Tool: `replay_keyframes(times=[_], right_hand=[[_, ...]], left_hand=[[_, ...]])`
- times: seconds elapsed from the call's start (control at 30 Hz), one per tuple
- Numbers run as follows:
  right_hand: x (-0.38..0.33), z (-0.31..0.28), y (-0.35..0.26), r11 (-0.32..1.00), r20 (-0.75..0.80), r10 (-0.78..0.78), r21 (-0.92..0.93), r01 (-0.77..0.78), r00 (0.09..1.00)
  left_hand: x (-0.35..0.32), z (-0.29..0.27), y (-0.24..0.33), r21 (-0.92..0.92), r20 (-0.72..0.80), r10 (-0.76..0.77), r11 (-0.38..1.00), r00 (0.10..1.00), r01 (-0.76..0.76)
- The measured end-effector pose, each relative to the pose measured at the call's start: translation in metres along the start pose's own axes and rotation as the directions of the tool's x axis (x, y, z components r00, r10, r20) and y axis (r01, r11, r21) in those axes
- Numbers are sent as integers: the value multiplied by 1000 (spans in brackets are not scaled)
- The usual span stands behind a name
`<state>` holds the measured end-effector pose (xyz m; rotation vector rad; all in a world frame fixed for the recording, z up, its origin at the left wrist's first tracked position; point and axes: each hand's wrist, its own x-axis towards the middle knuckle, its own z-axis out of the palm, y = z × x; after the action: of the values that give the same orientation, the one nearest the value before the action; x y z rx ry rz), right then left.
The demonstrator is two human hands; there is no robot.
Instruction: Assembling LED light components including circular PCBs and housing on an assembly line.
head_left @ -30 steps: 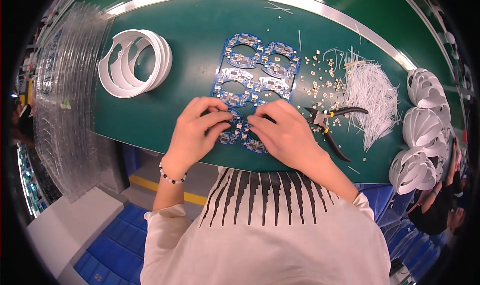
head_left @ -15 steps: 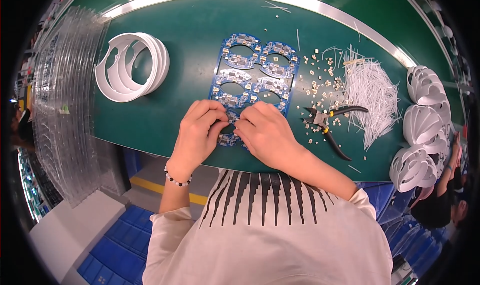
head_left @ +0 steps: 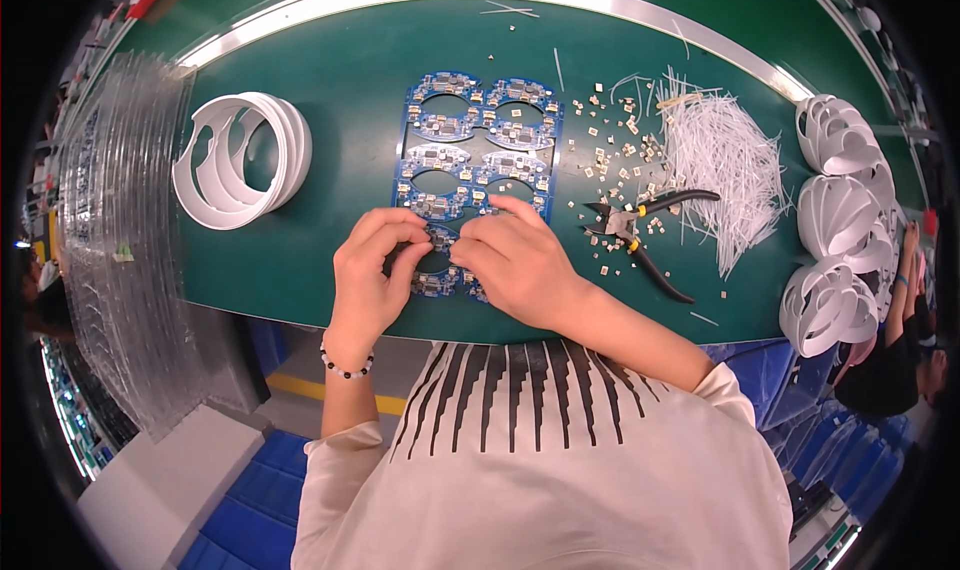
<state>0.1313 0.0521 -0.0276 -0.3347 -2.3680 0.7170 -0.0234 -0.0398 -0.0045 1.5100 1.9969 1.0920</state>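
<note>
A panel of joined blue circuit boards (head_left: 440, 157) with large oval openings lies flat on the green table. Over its near part, my left hand (head_left: 372, 270) has its thumb and forefinger bent in a pinch at a board's edge. My right hand (head_left: 525, 265) faces it from the other side, thumb and fingers pressed together near the same opening, with the forefinger raised and stretched forward. Whatever lies between the right fingertips is hidden. Right of the panel lie cutting pliers (head_left: 622, 222) with black handles, their jaws toward the panel.
Small pale components (head_left: 622, 150) are scattered right of the panel, beside a heap of thin white strips (head_left: 725, 180). White ring-shaped housings (head_left: 838, 220) line the right edge. Another white housing (head_left: 290, 160) stands at left, near stacked clear plastic trays (head_left: 125, 240). A person (head_left: 885, 365) is at far right.
The whole view has shifted, so the table's things appear further left. My right forefinger has lifted and straightened away from the other fingers. Both hands stay at the panel's near part.
</note>
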Motion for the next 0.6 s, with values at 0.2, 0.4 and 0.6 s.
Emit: replay_keyframes(times=[0.2, 0.4, 0.6], right_hand=[[-9, -66, 17, 979, -248, 17, -194, -67, 969], [-30, -115, 44, 801, -336, 285, -431, -415, 898], [-20, -87, 17, 930, -120, 236, -261, -260, 964]], left_hand=[[6, 2, 4, 9, -52, 166, 986, 985, -166], [26, 37, 32, -160, 8, 315, 937, 949, -310], [21, 19, 19, -84, 114, 240, 969, 964, -232]])
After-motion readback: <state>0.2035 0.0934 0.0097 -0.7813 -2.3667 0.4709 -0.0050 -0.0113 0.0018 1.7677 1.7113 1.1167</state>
